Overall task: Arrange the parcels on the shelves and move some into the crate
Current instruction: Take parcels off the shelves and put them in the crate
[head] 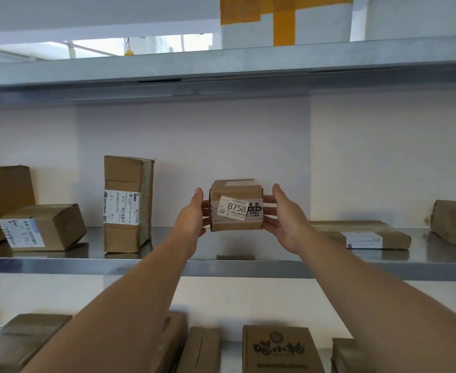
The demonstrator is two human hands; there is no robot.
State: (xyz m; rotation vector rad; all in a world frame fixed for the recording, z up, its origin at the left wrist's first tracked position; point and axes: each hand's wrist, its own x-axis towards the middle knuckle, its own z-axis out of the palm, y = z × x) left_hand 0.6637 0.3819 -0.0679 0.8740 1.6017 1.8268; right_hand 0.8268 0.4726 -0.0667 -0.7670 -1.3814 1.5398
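A small brown cardboard parcel (236, 205) with a white label reading 8758 is in the middle of the view, just above the steel middle shelf (221, 265). My left hand (194, 214) presses its left side and my right hand (283, 214) presses its right side. Whether its base touches the shelf I cannot tell. No crate is in view.
On the same shelf stand a tall upright parcel (127, 203), a tilted box (44, 227) and a larger one behind it at the left, a flat parcel (361, 234) and another at the right. Several parcels lie on the lower shelf. A white foam box (286, 20) sits above.
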